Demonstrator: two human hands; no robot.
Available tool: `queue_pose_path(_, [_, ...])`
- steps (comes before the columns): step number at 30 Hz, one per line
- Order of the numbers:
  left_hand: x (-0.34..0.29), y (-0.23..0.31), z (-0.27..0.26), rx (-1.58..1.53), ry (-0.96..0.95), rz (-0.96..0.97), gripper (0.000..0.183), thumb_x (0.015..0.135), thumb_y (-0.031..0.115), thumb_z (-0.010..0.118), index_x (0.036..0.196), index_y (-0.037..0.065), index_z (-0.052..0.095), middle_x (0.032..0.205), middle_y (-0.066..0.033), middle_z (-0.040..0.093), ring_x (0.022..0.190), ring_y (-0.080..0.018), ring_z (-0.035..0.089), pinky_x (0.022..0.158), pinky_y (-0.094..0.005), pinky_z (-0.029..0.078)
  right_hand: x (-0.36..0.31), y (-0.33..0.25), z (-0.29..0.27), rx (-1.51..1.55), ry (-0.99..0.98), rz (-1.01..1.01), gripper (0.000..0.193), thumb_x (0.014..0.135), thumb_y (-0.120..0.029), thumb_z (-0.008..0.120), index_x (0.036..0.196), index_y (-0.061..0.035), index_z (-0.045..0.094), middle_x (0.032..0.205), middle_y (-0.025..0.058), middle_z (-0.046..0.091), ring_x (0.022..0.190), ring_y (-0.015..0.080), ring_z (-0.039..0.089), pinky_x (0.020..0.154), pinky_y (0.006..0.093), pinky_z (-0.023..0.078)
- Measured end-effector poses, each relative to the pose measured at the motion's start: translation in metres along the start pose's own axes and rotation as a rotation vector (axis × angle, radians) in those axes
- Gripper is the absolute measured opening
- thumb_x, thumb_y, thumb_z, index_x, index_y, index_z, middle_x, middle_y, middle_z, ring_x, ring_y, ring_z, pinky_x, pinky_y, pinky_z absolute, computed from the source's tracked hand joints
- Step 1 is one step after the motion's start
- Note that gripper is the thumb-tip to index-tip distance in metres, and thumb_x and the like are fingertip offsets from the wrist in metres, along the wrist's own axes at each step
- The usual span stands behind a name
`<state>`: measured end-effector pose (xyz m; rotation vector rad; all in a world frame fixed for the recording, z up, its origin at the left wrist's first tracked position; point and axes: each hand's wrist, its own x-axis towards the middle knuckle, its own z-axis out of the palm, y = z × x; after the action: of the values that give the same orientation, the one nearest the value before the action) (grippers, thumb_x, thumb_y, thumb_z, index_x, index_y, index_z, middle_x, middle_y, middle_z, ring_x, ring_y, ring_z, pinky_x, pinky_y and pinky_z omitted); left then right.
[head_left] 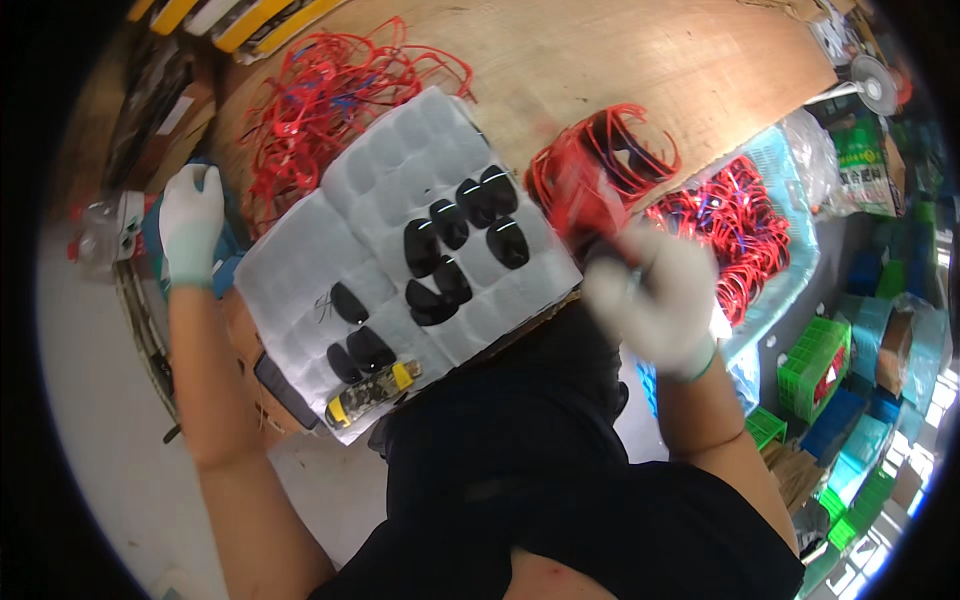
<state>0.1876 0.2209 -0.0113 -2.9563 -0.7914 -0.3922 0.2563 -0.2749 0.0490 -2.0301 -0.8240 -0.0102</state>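
My left hand [192, 222], in a white glove, is at the far left with its fingers curled over by a blue object [228, 238]; what they hold, if anything, is hidden. Also gloved, my right hand [655, 295] is smeared by motion beside the right edge of the white moulded tray sheet [285, 245]. A dark shape shows at its fingertips, too blurred to name. Several dark sunglass lenses [508, 243] lie on the sheet. A utility knife [372, 393] with yellow ends rests at its near left corner. Red glasses frames [645, 160] lie just beyond my right hand.
A tangle of red frames [310, 110] is heaped behind the sheet on the wooden table [600, 50]. At the right, a light-blue lined crate [800, 255] holds many more red frames. Green baskets [815, 355] and a small fan [875, 85] stand farther right.
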Motion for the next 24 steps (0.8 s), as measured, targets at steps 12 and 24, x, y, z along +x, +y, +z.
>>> queue_pose_path(12, [0.034,-0.035,0.123,0.318,-0.588,-0.046,0.033,0.089,0.022,0.061,0.110,-0.001,0.073,0.117,-0.0248,0.073,0.101,-0.0437,0.072,0.090,-0.0486,0.057,0.053,0.230,-0.018,-0.341,-0.173,0.546,0.035,0.102,-0.034,0.053,0.106,-0.0024,0.069,0.100,0.0257,0.070,0.100,0.0438,0.066,0.088,0.0489,0.052])
queue_pose_path(24, [0.003,0.013,-0.019,-1.141,-0.122,-0.394,0.057,0.091,0.000,0.057,0.146,-0.008,0.042,0.121,-0.0122,0.064,0.083,-0.0108,0.060,0.068,-0.0223,0.048,0.052,0.256,-0.029,-0.250,-0.253,0.500,0.040,0.104,-0.035,0.051,0.109,-0.0004,0.069,0.107,0.0227,0.071,0.102,0.0394,0.068,0.089,0.0440,0.051])
